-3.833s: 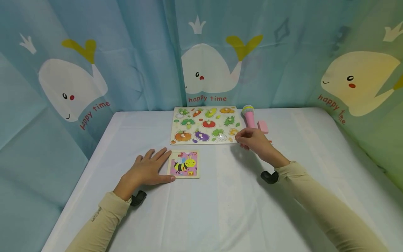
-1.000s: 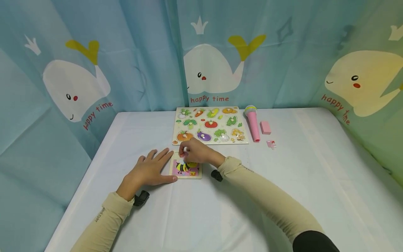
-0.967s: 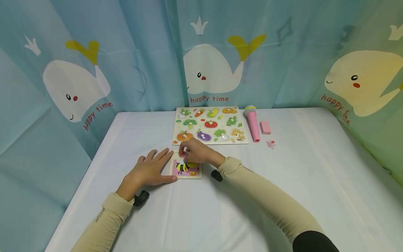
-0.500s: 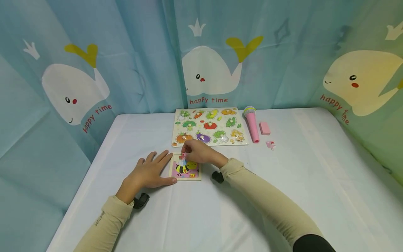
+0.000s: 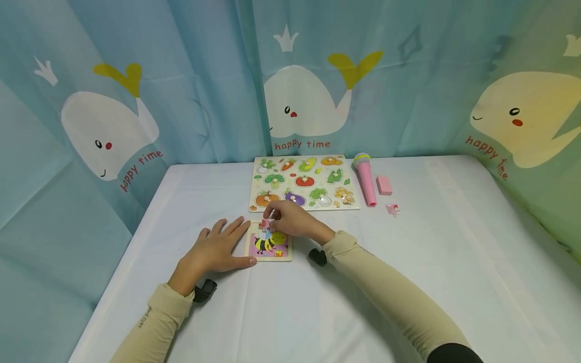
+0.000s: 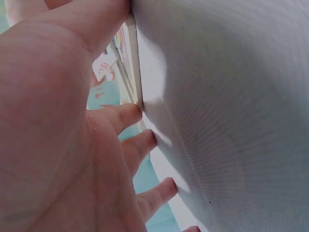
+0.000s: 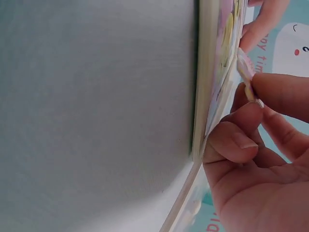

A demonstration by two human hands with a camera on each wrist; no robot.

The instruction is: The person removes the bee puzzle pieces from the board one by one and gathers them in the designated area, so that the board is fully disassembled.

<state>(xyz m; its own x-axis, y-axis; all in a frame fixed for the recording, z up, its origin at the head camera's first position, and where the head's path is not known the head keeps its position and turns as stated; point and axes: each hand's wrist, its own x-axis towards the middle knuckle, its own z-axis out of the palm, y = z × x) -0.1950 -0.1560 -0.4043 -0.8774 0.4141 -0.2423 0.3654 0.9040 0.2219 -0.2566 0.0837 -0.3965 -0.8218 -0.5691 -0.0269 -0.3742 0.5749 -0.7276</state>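
A small square bee puzzle (image 5: 268,250) in a pale wooden frame lies on the white table. My left hand (image 5: 213,250) rests spread at its left side, thumb and fingertips against the frame edge; the left wrist view shows the fingers (image 6: 130,116) straight along it. Above the puzzle's upper part, my right hand (image 5: 290,218) pinches a pink jigsaw piece (image 5: 265,224) with a red pattern. In the right wrist view that piece (image 7: 245,70) is tilted between thumb and finger, off the puzzle's surface. My right fingers hide the puzzle's upper right corner.
Behind the puzzle lies a vegetable peg board (image 5: 304,181). To its right are a pink toy microphone (image 5: 366,181), a pink block (image 5: 384,185) and another loose pink jigsaw piece (image 5: 393,209). A blue whale-print curtain (image 5: 204,101) stands behind the table.
My right hand came from beside the peg board's right corner to the bee puzzle with the piece. Within the last second, it shifted and turned the piece slightly. My left hand stayed put.
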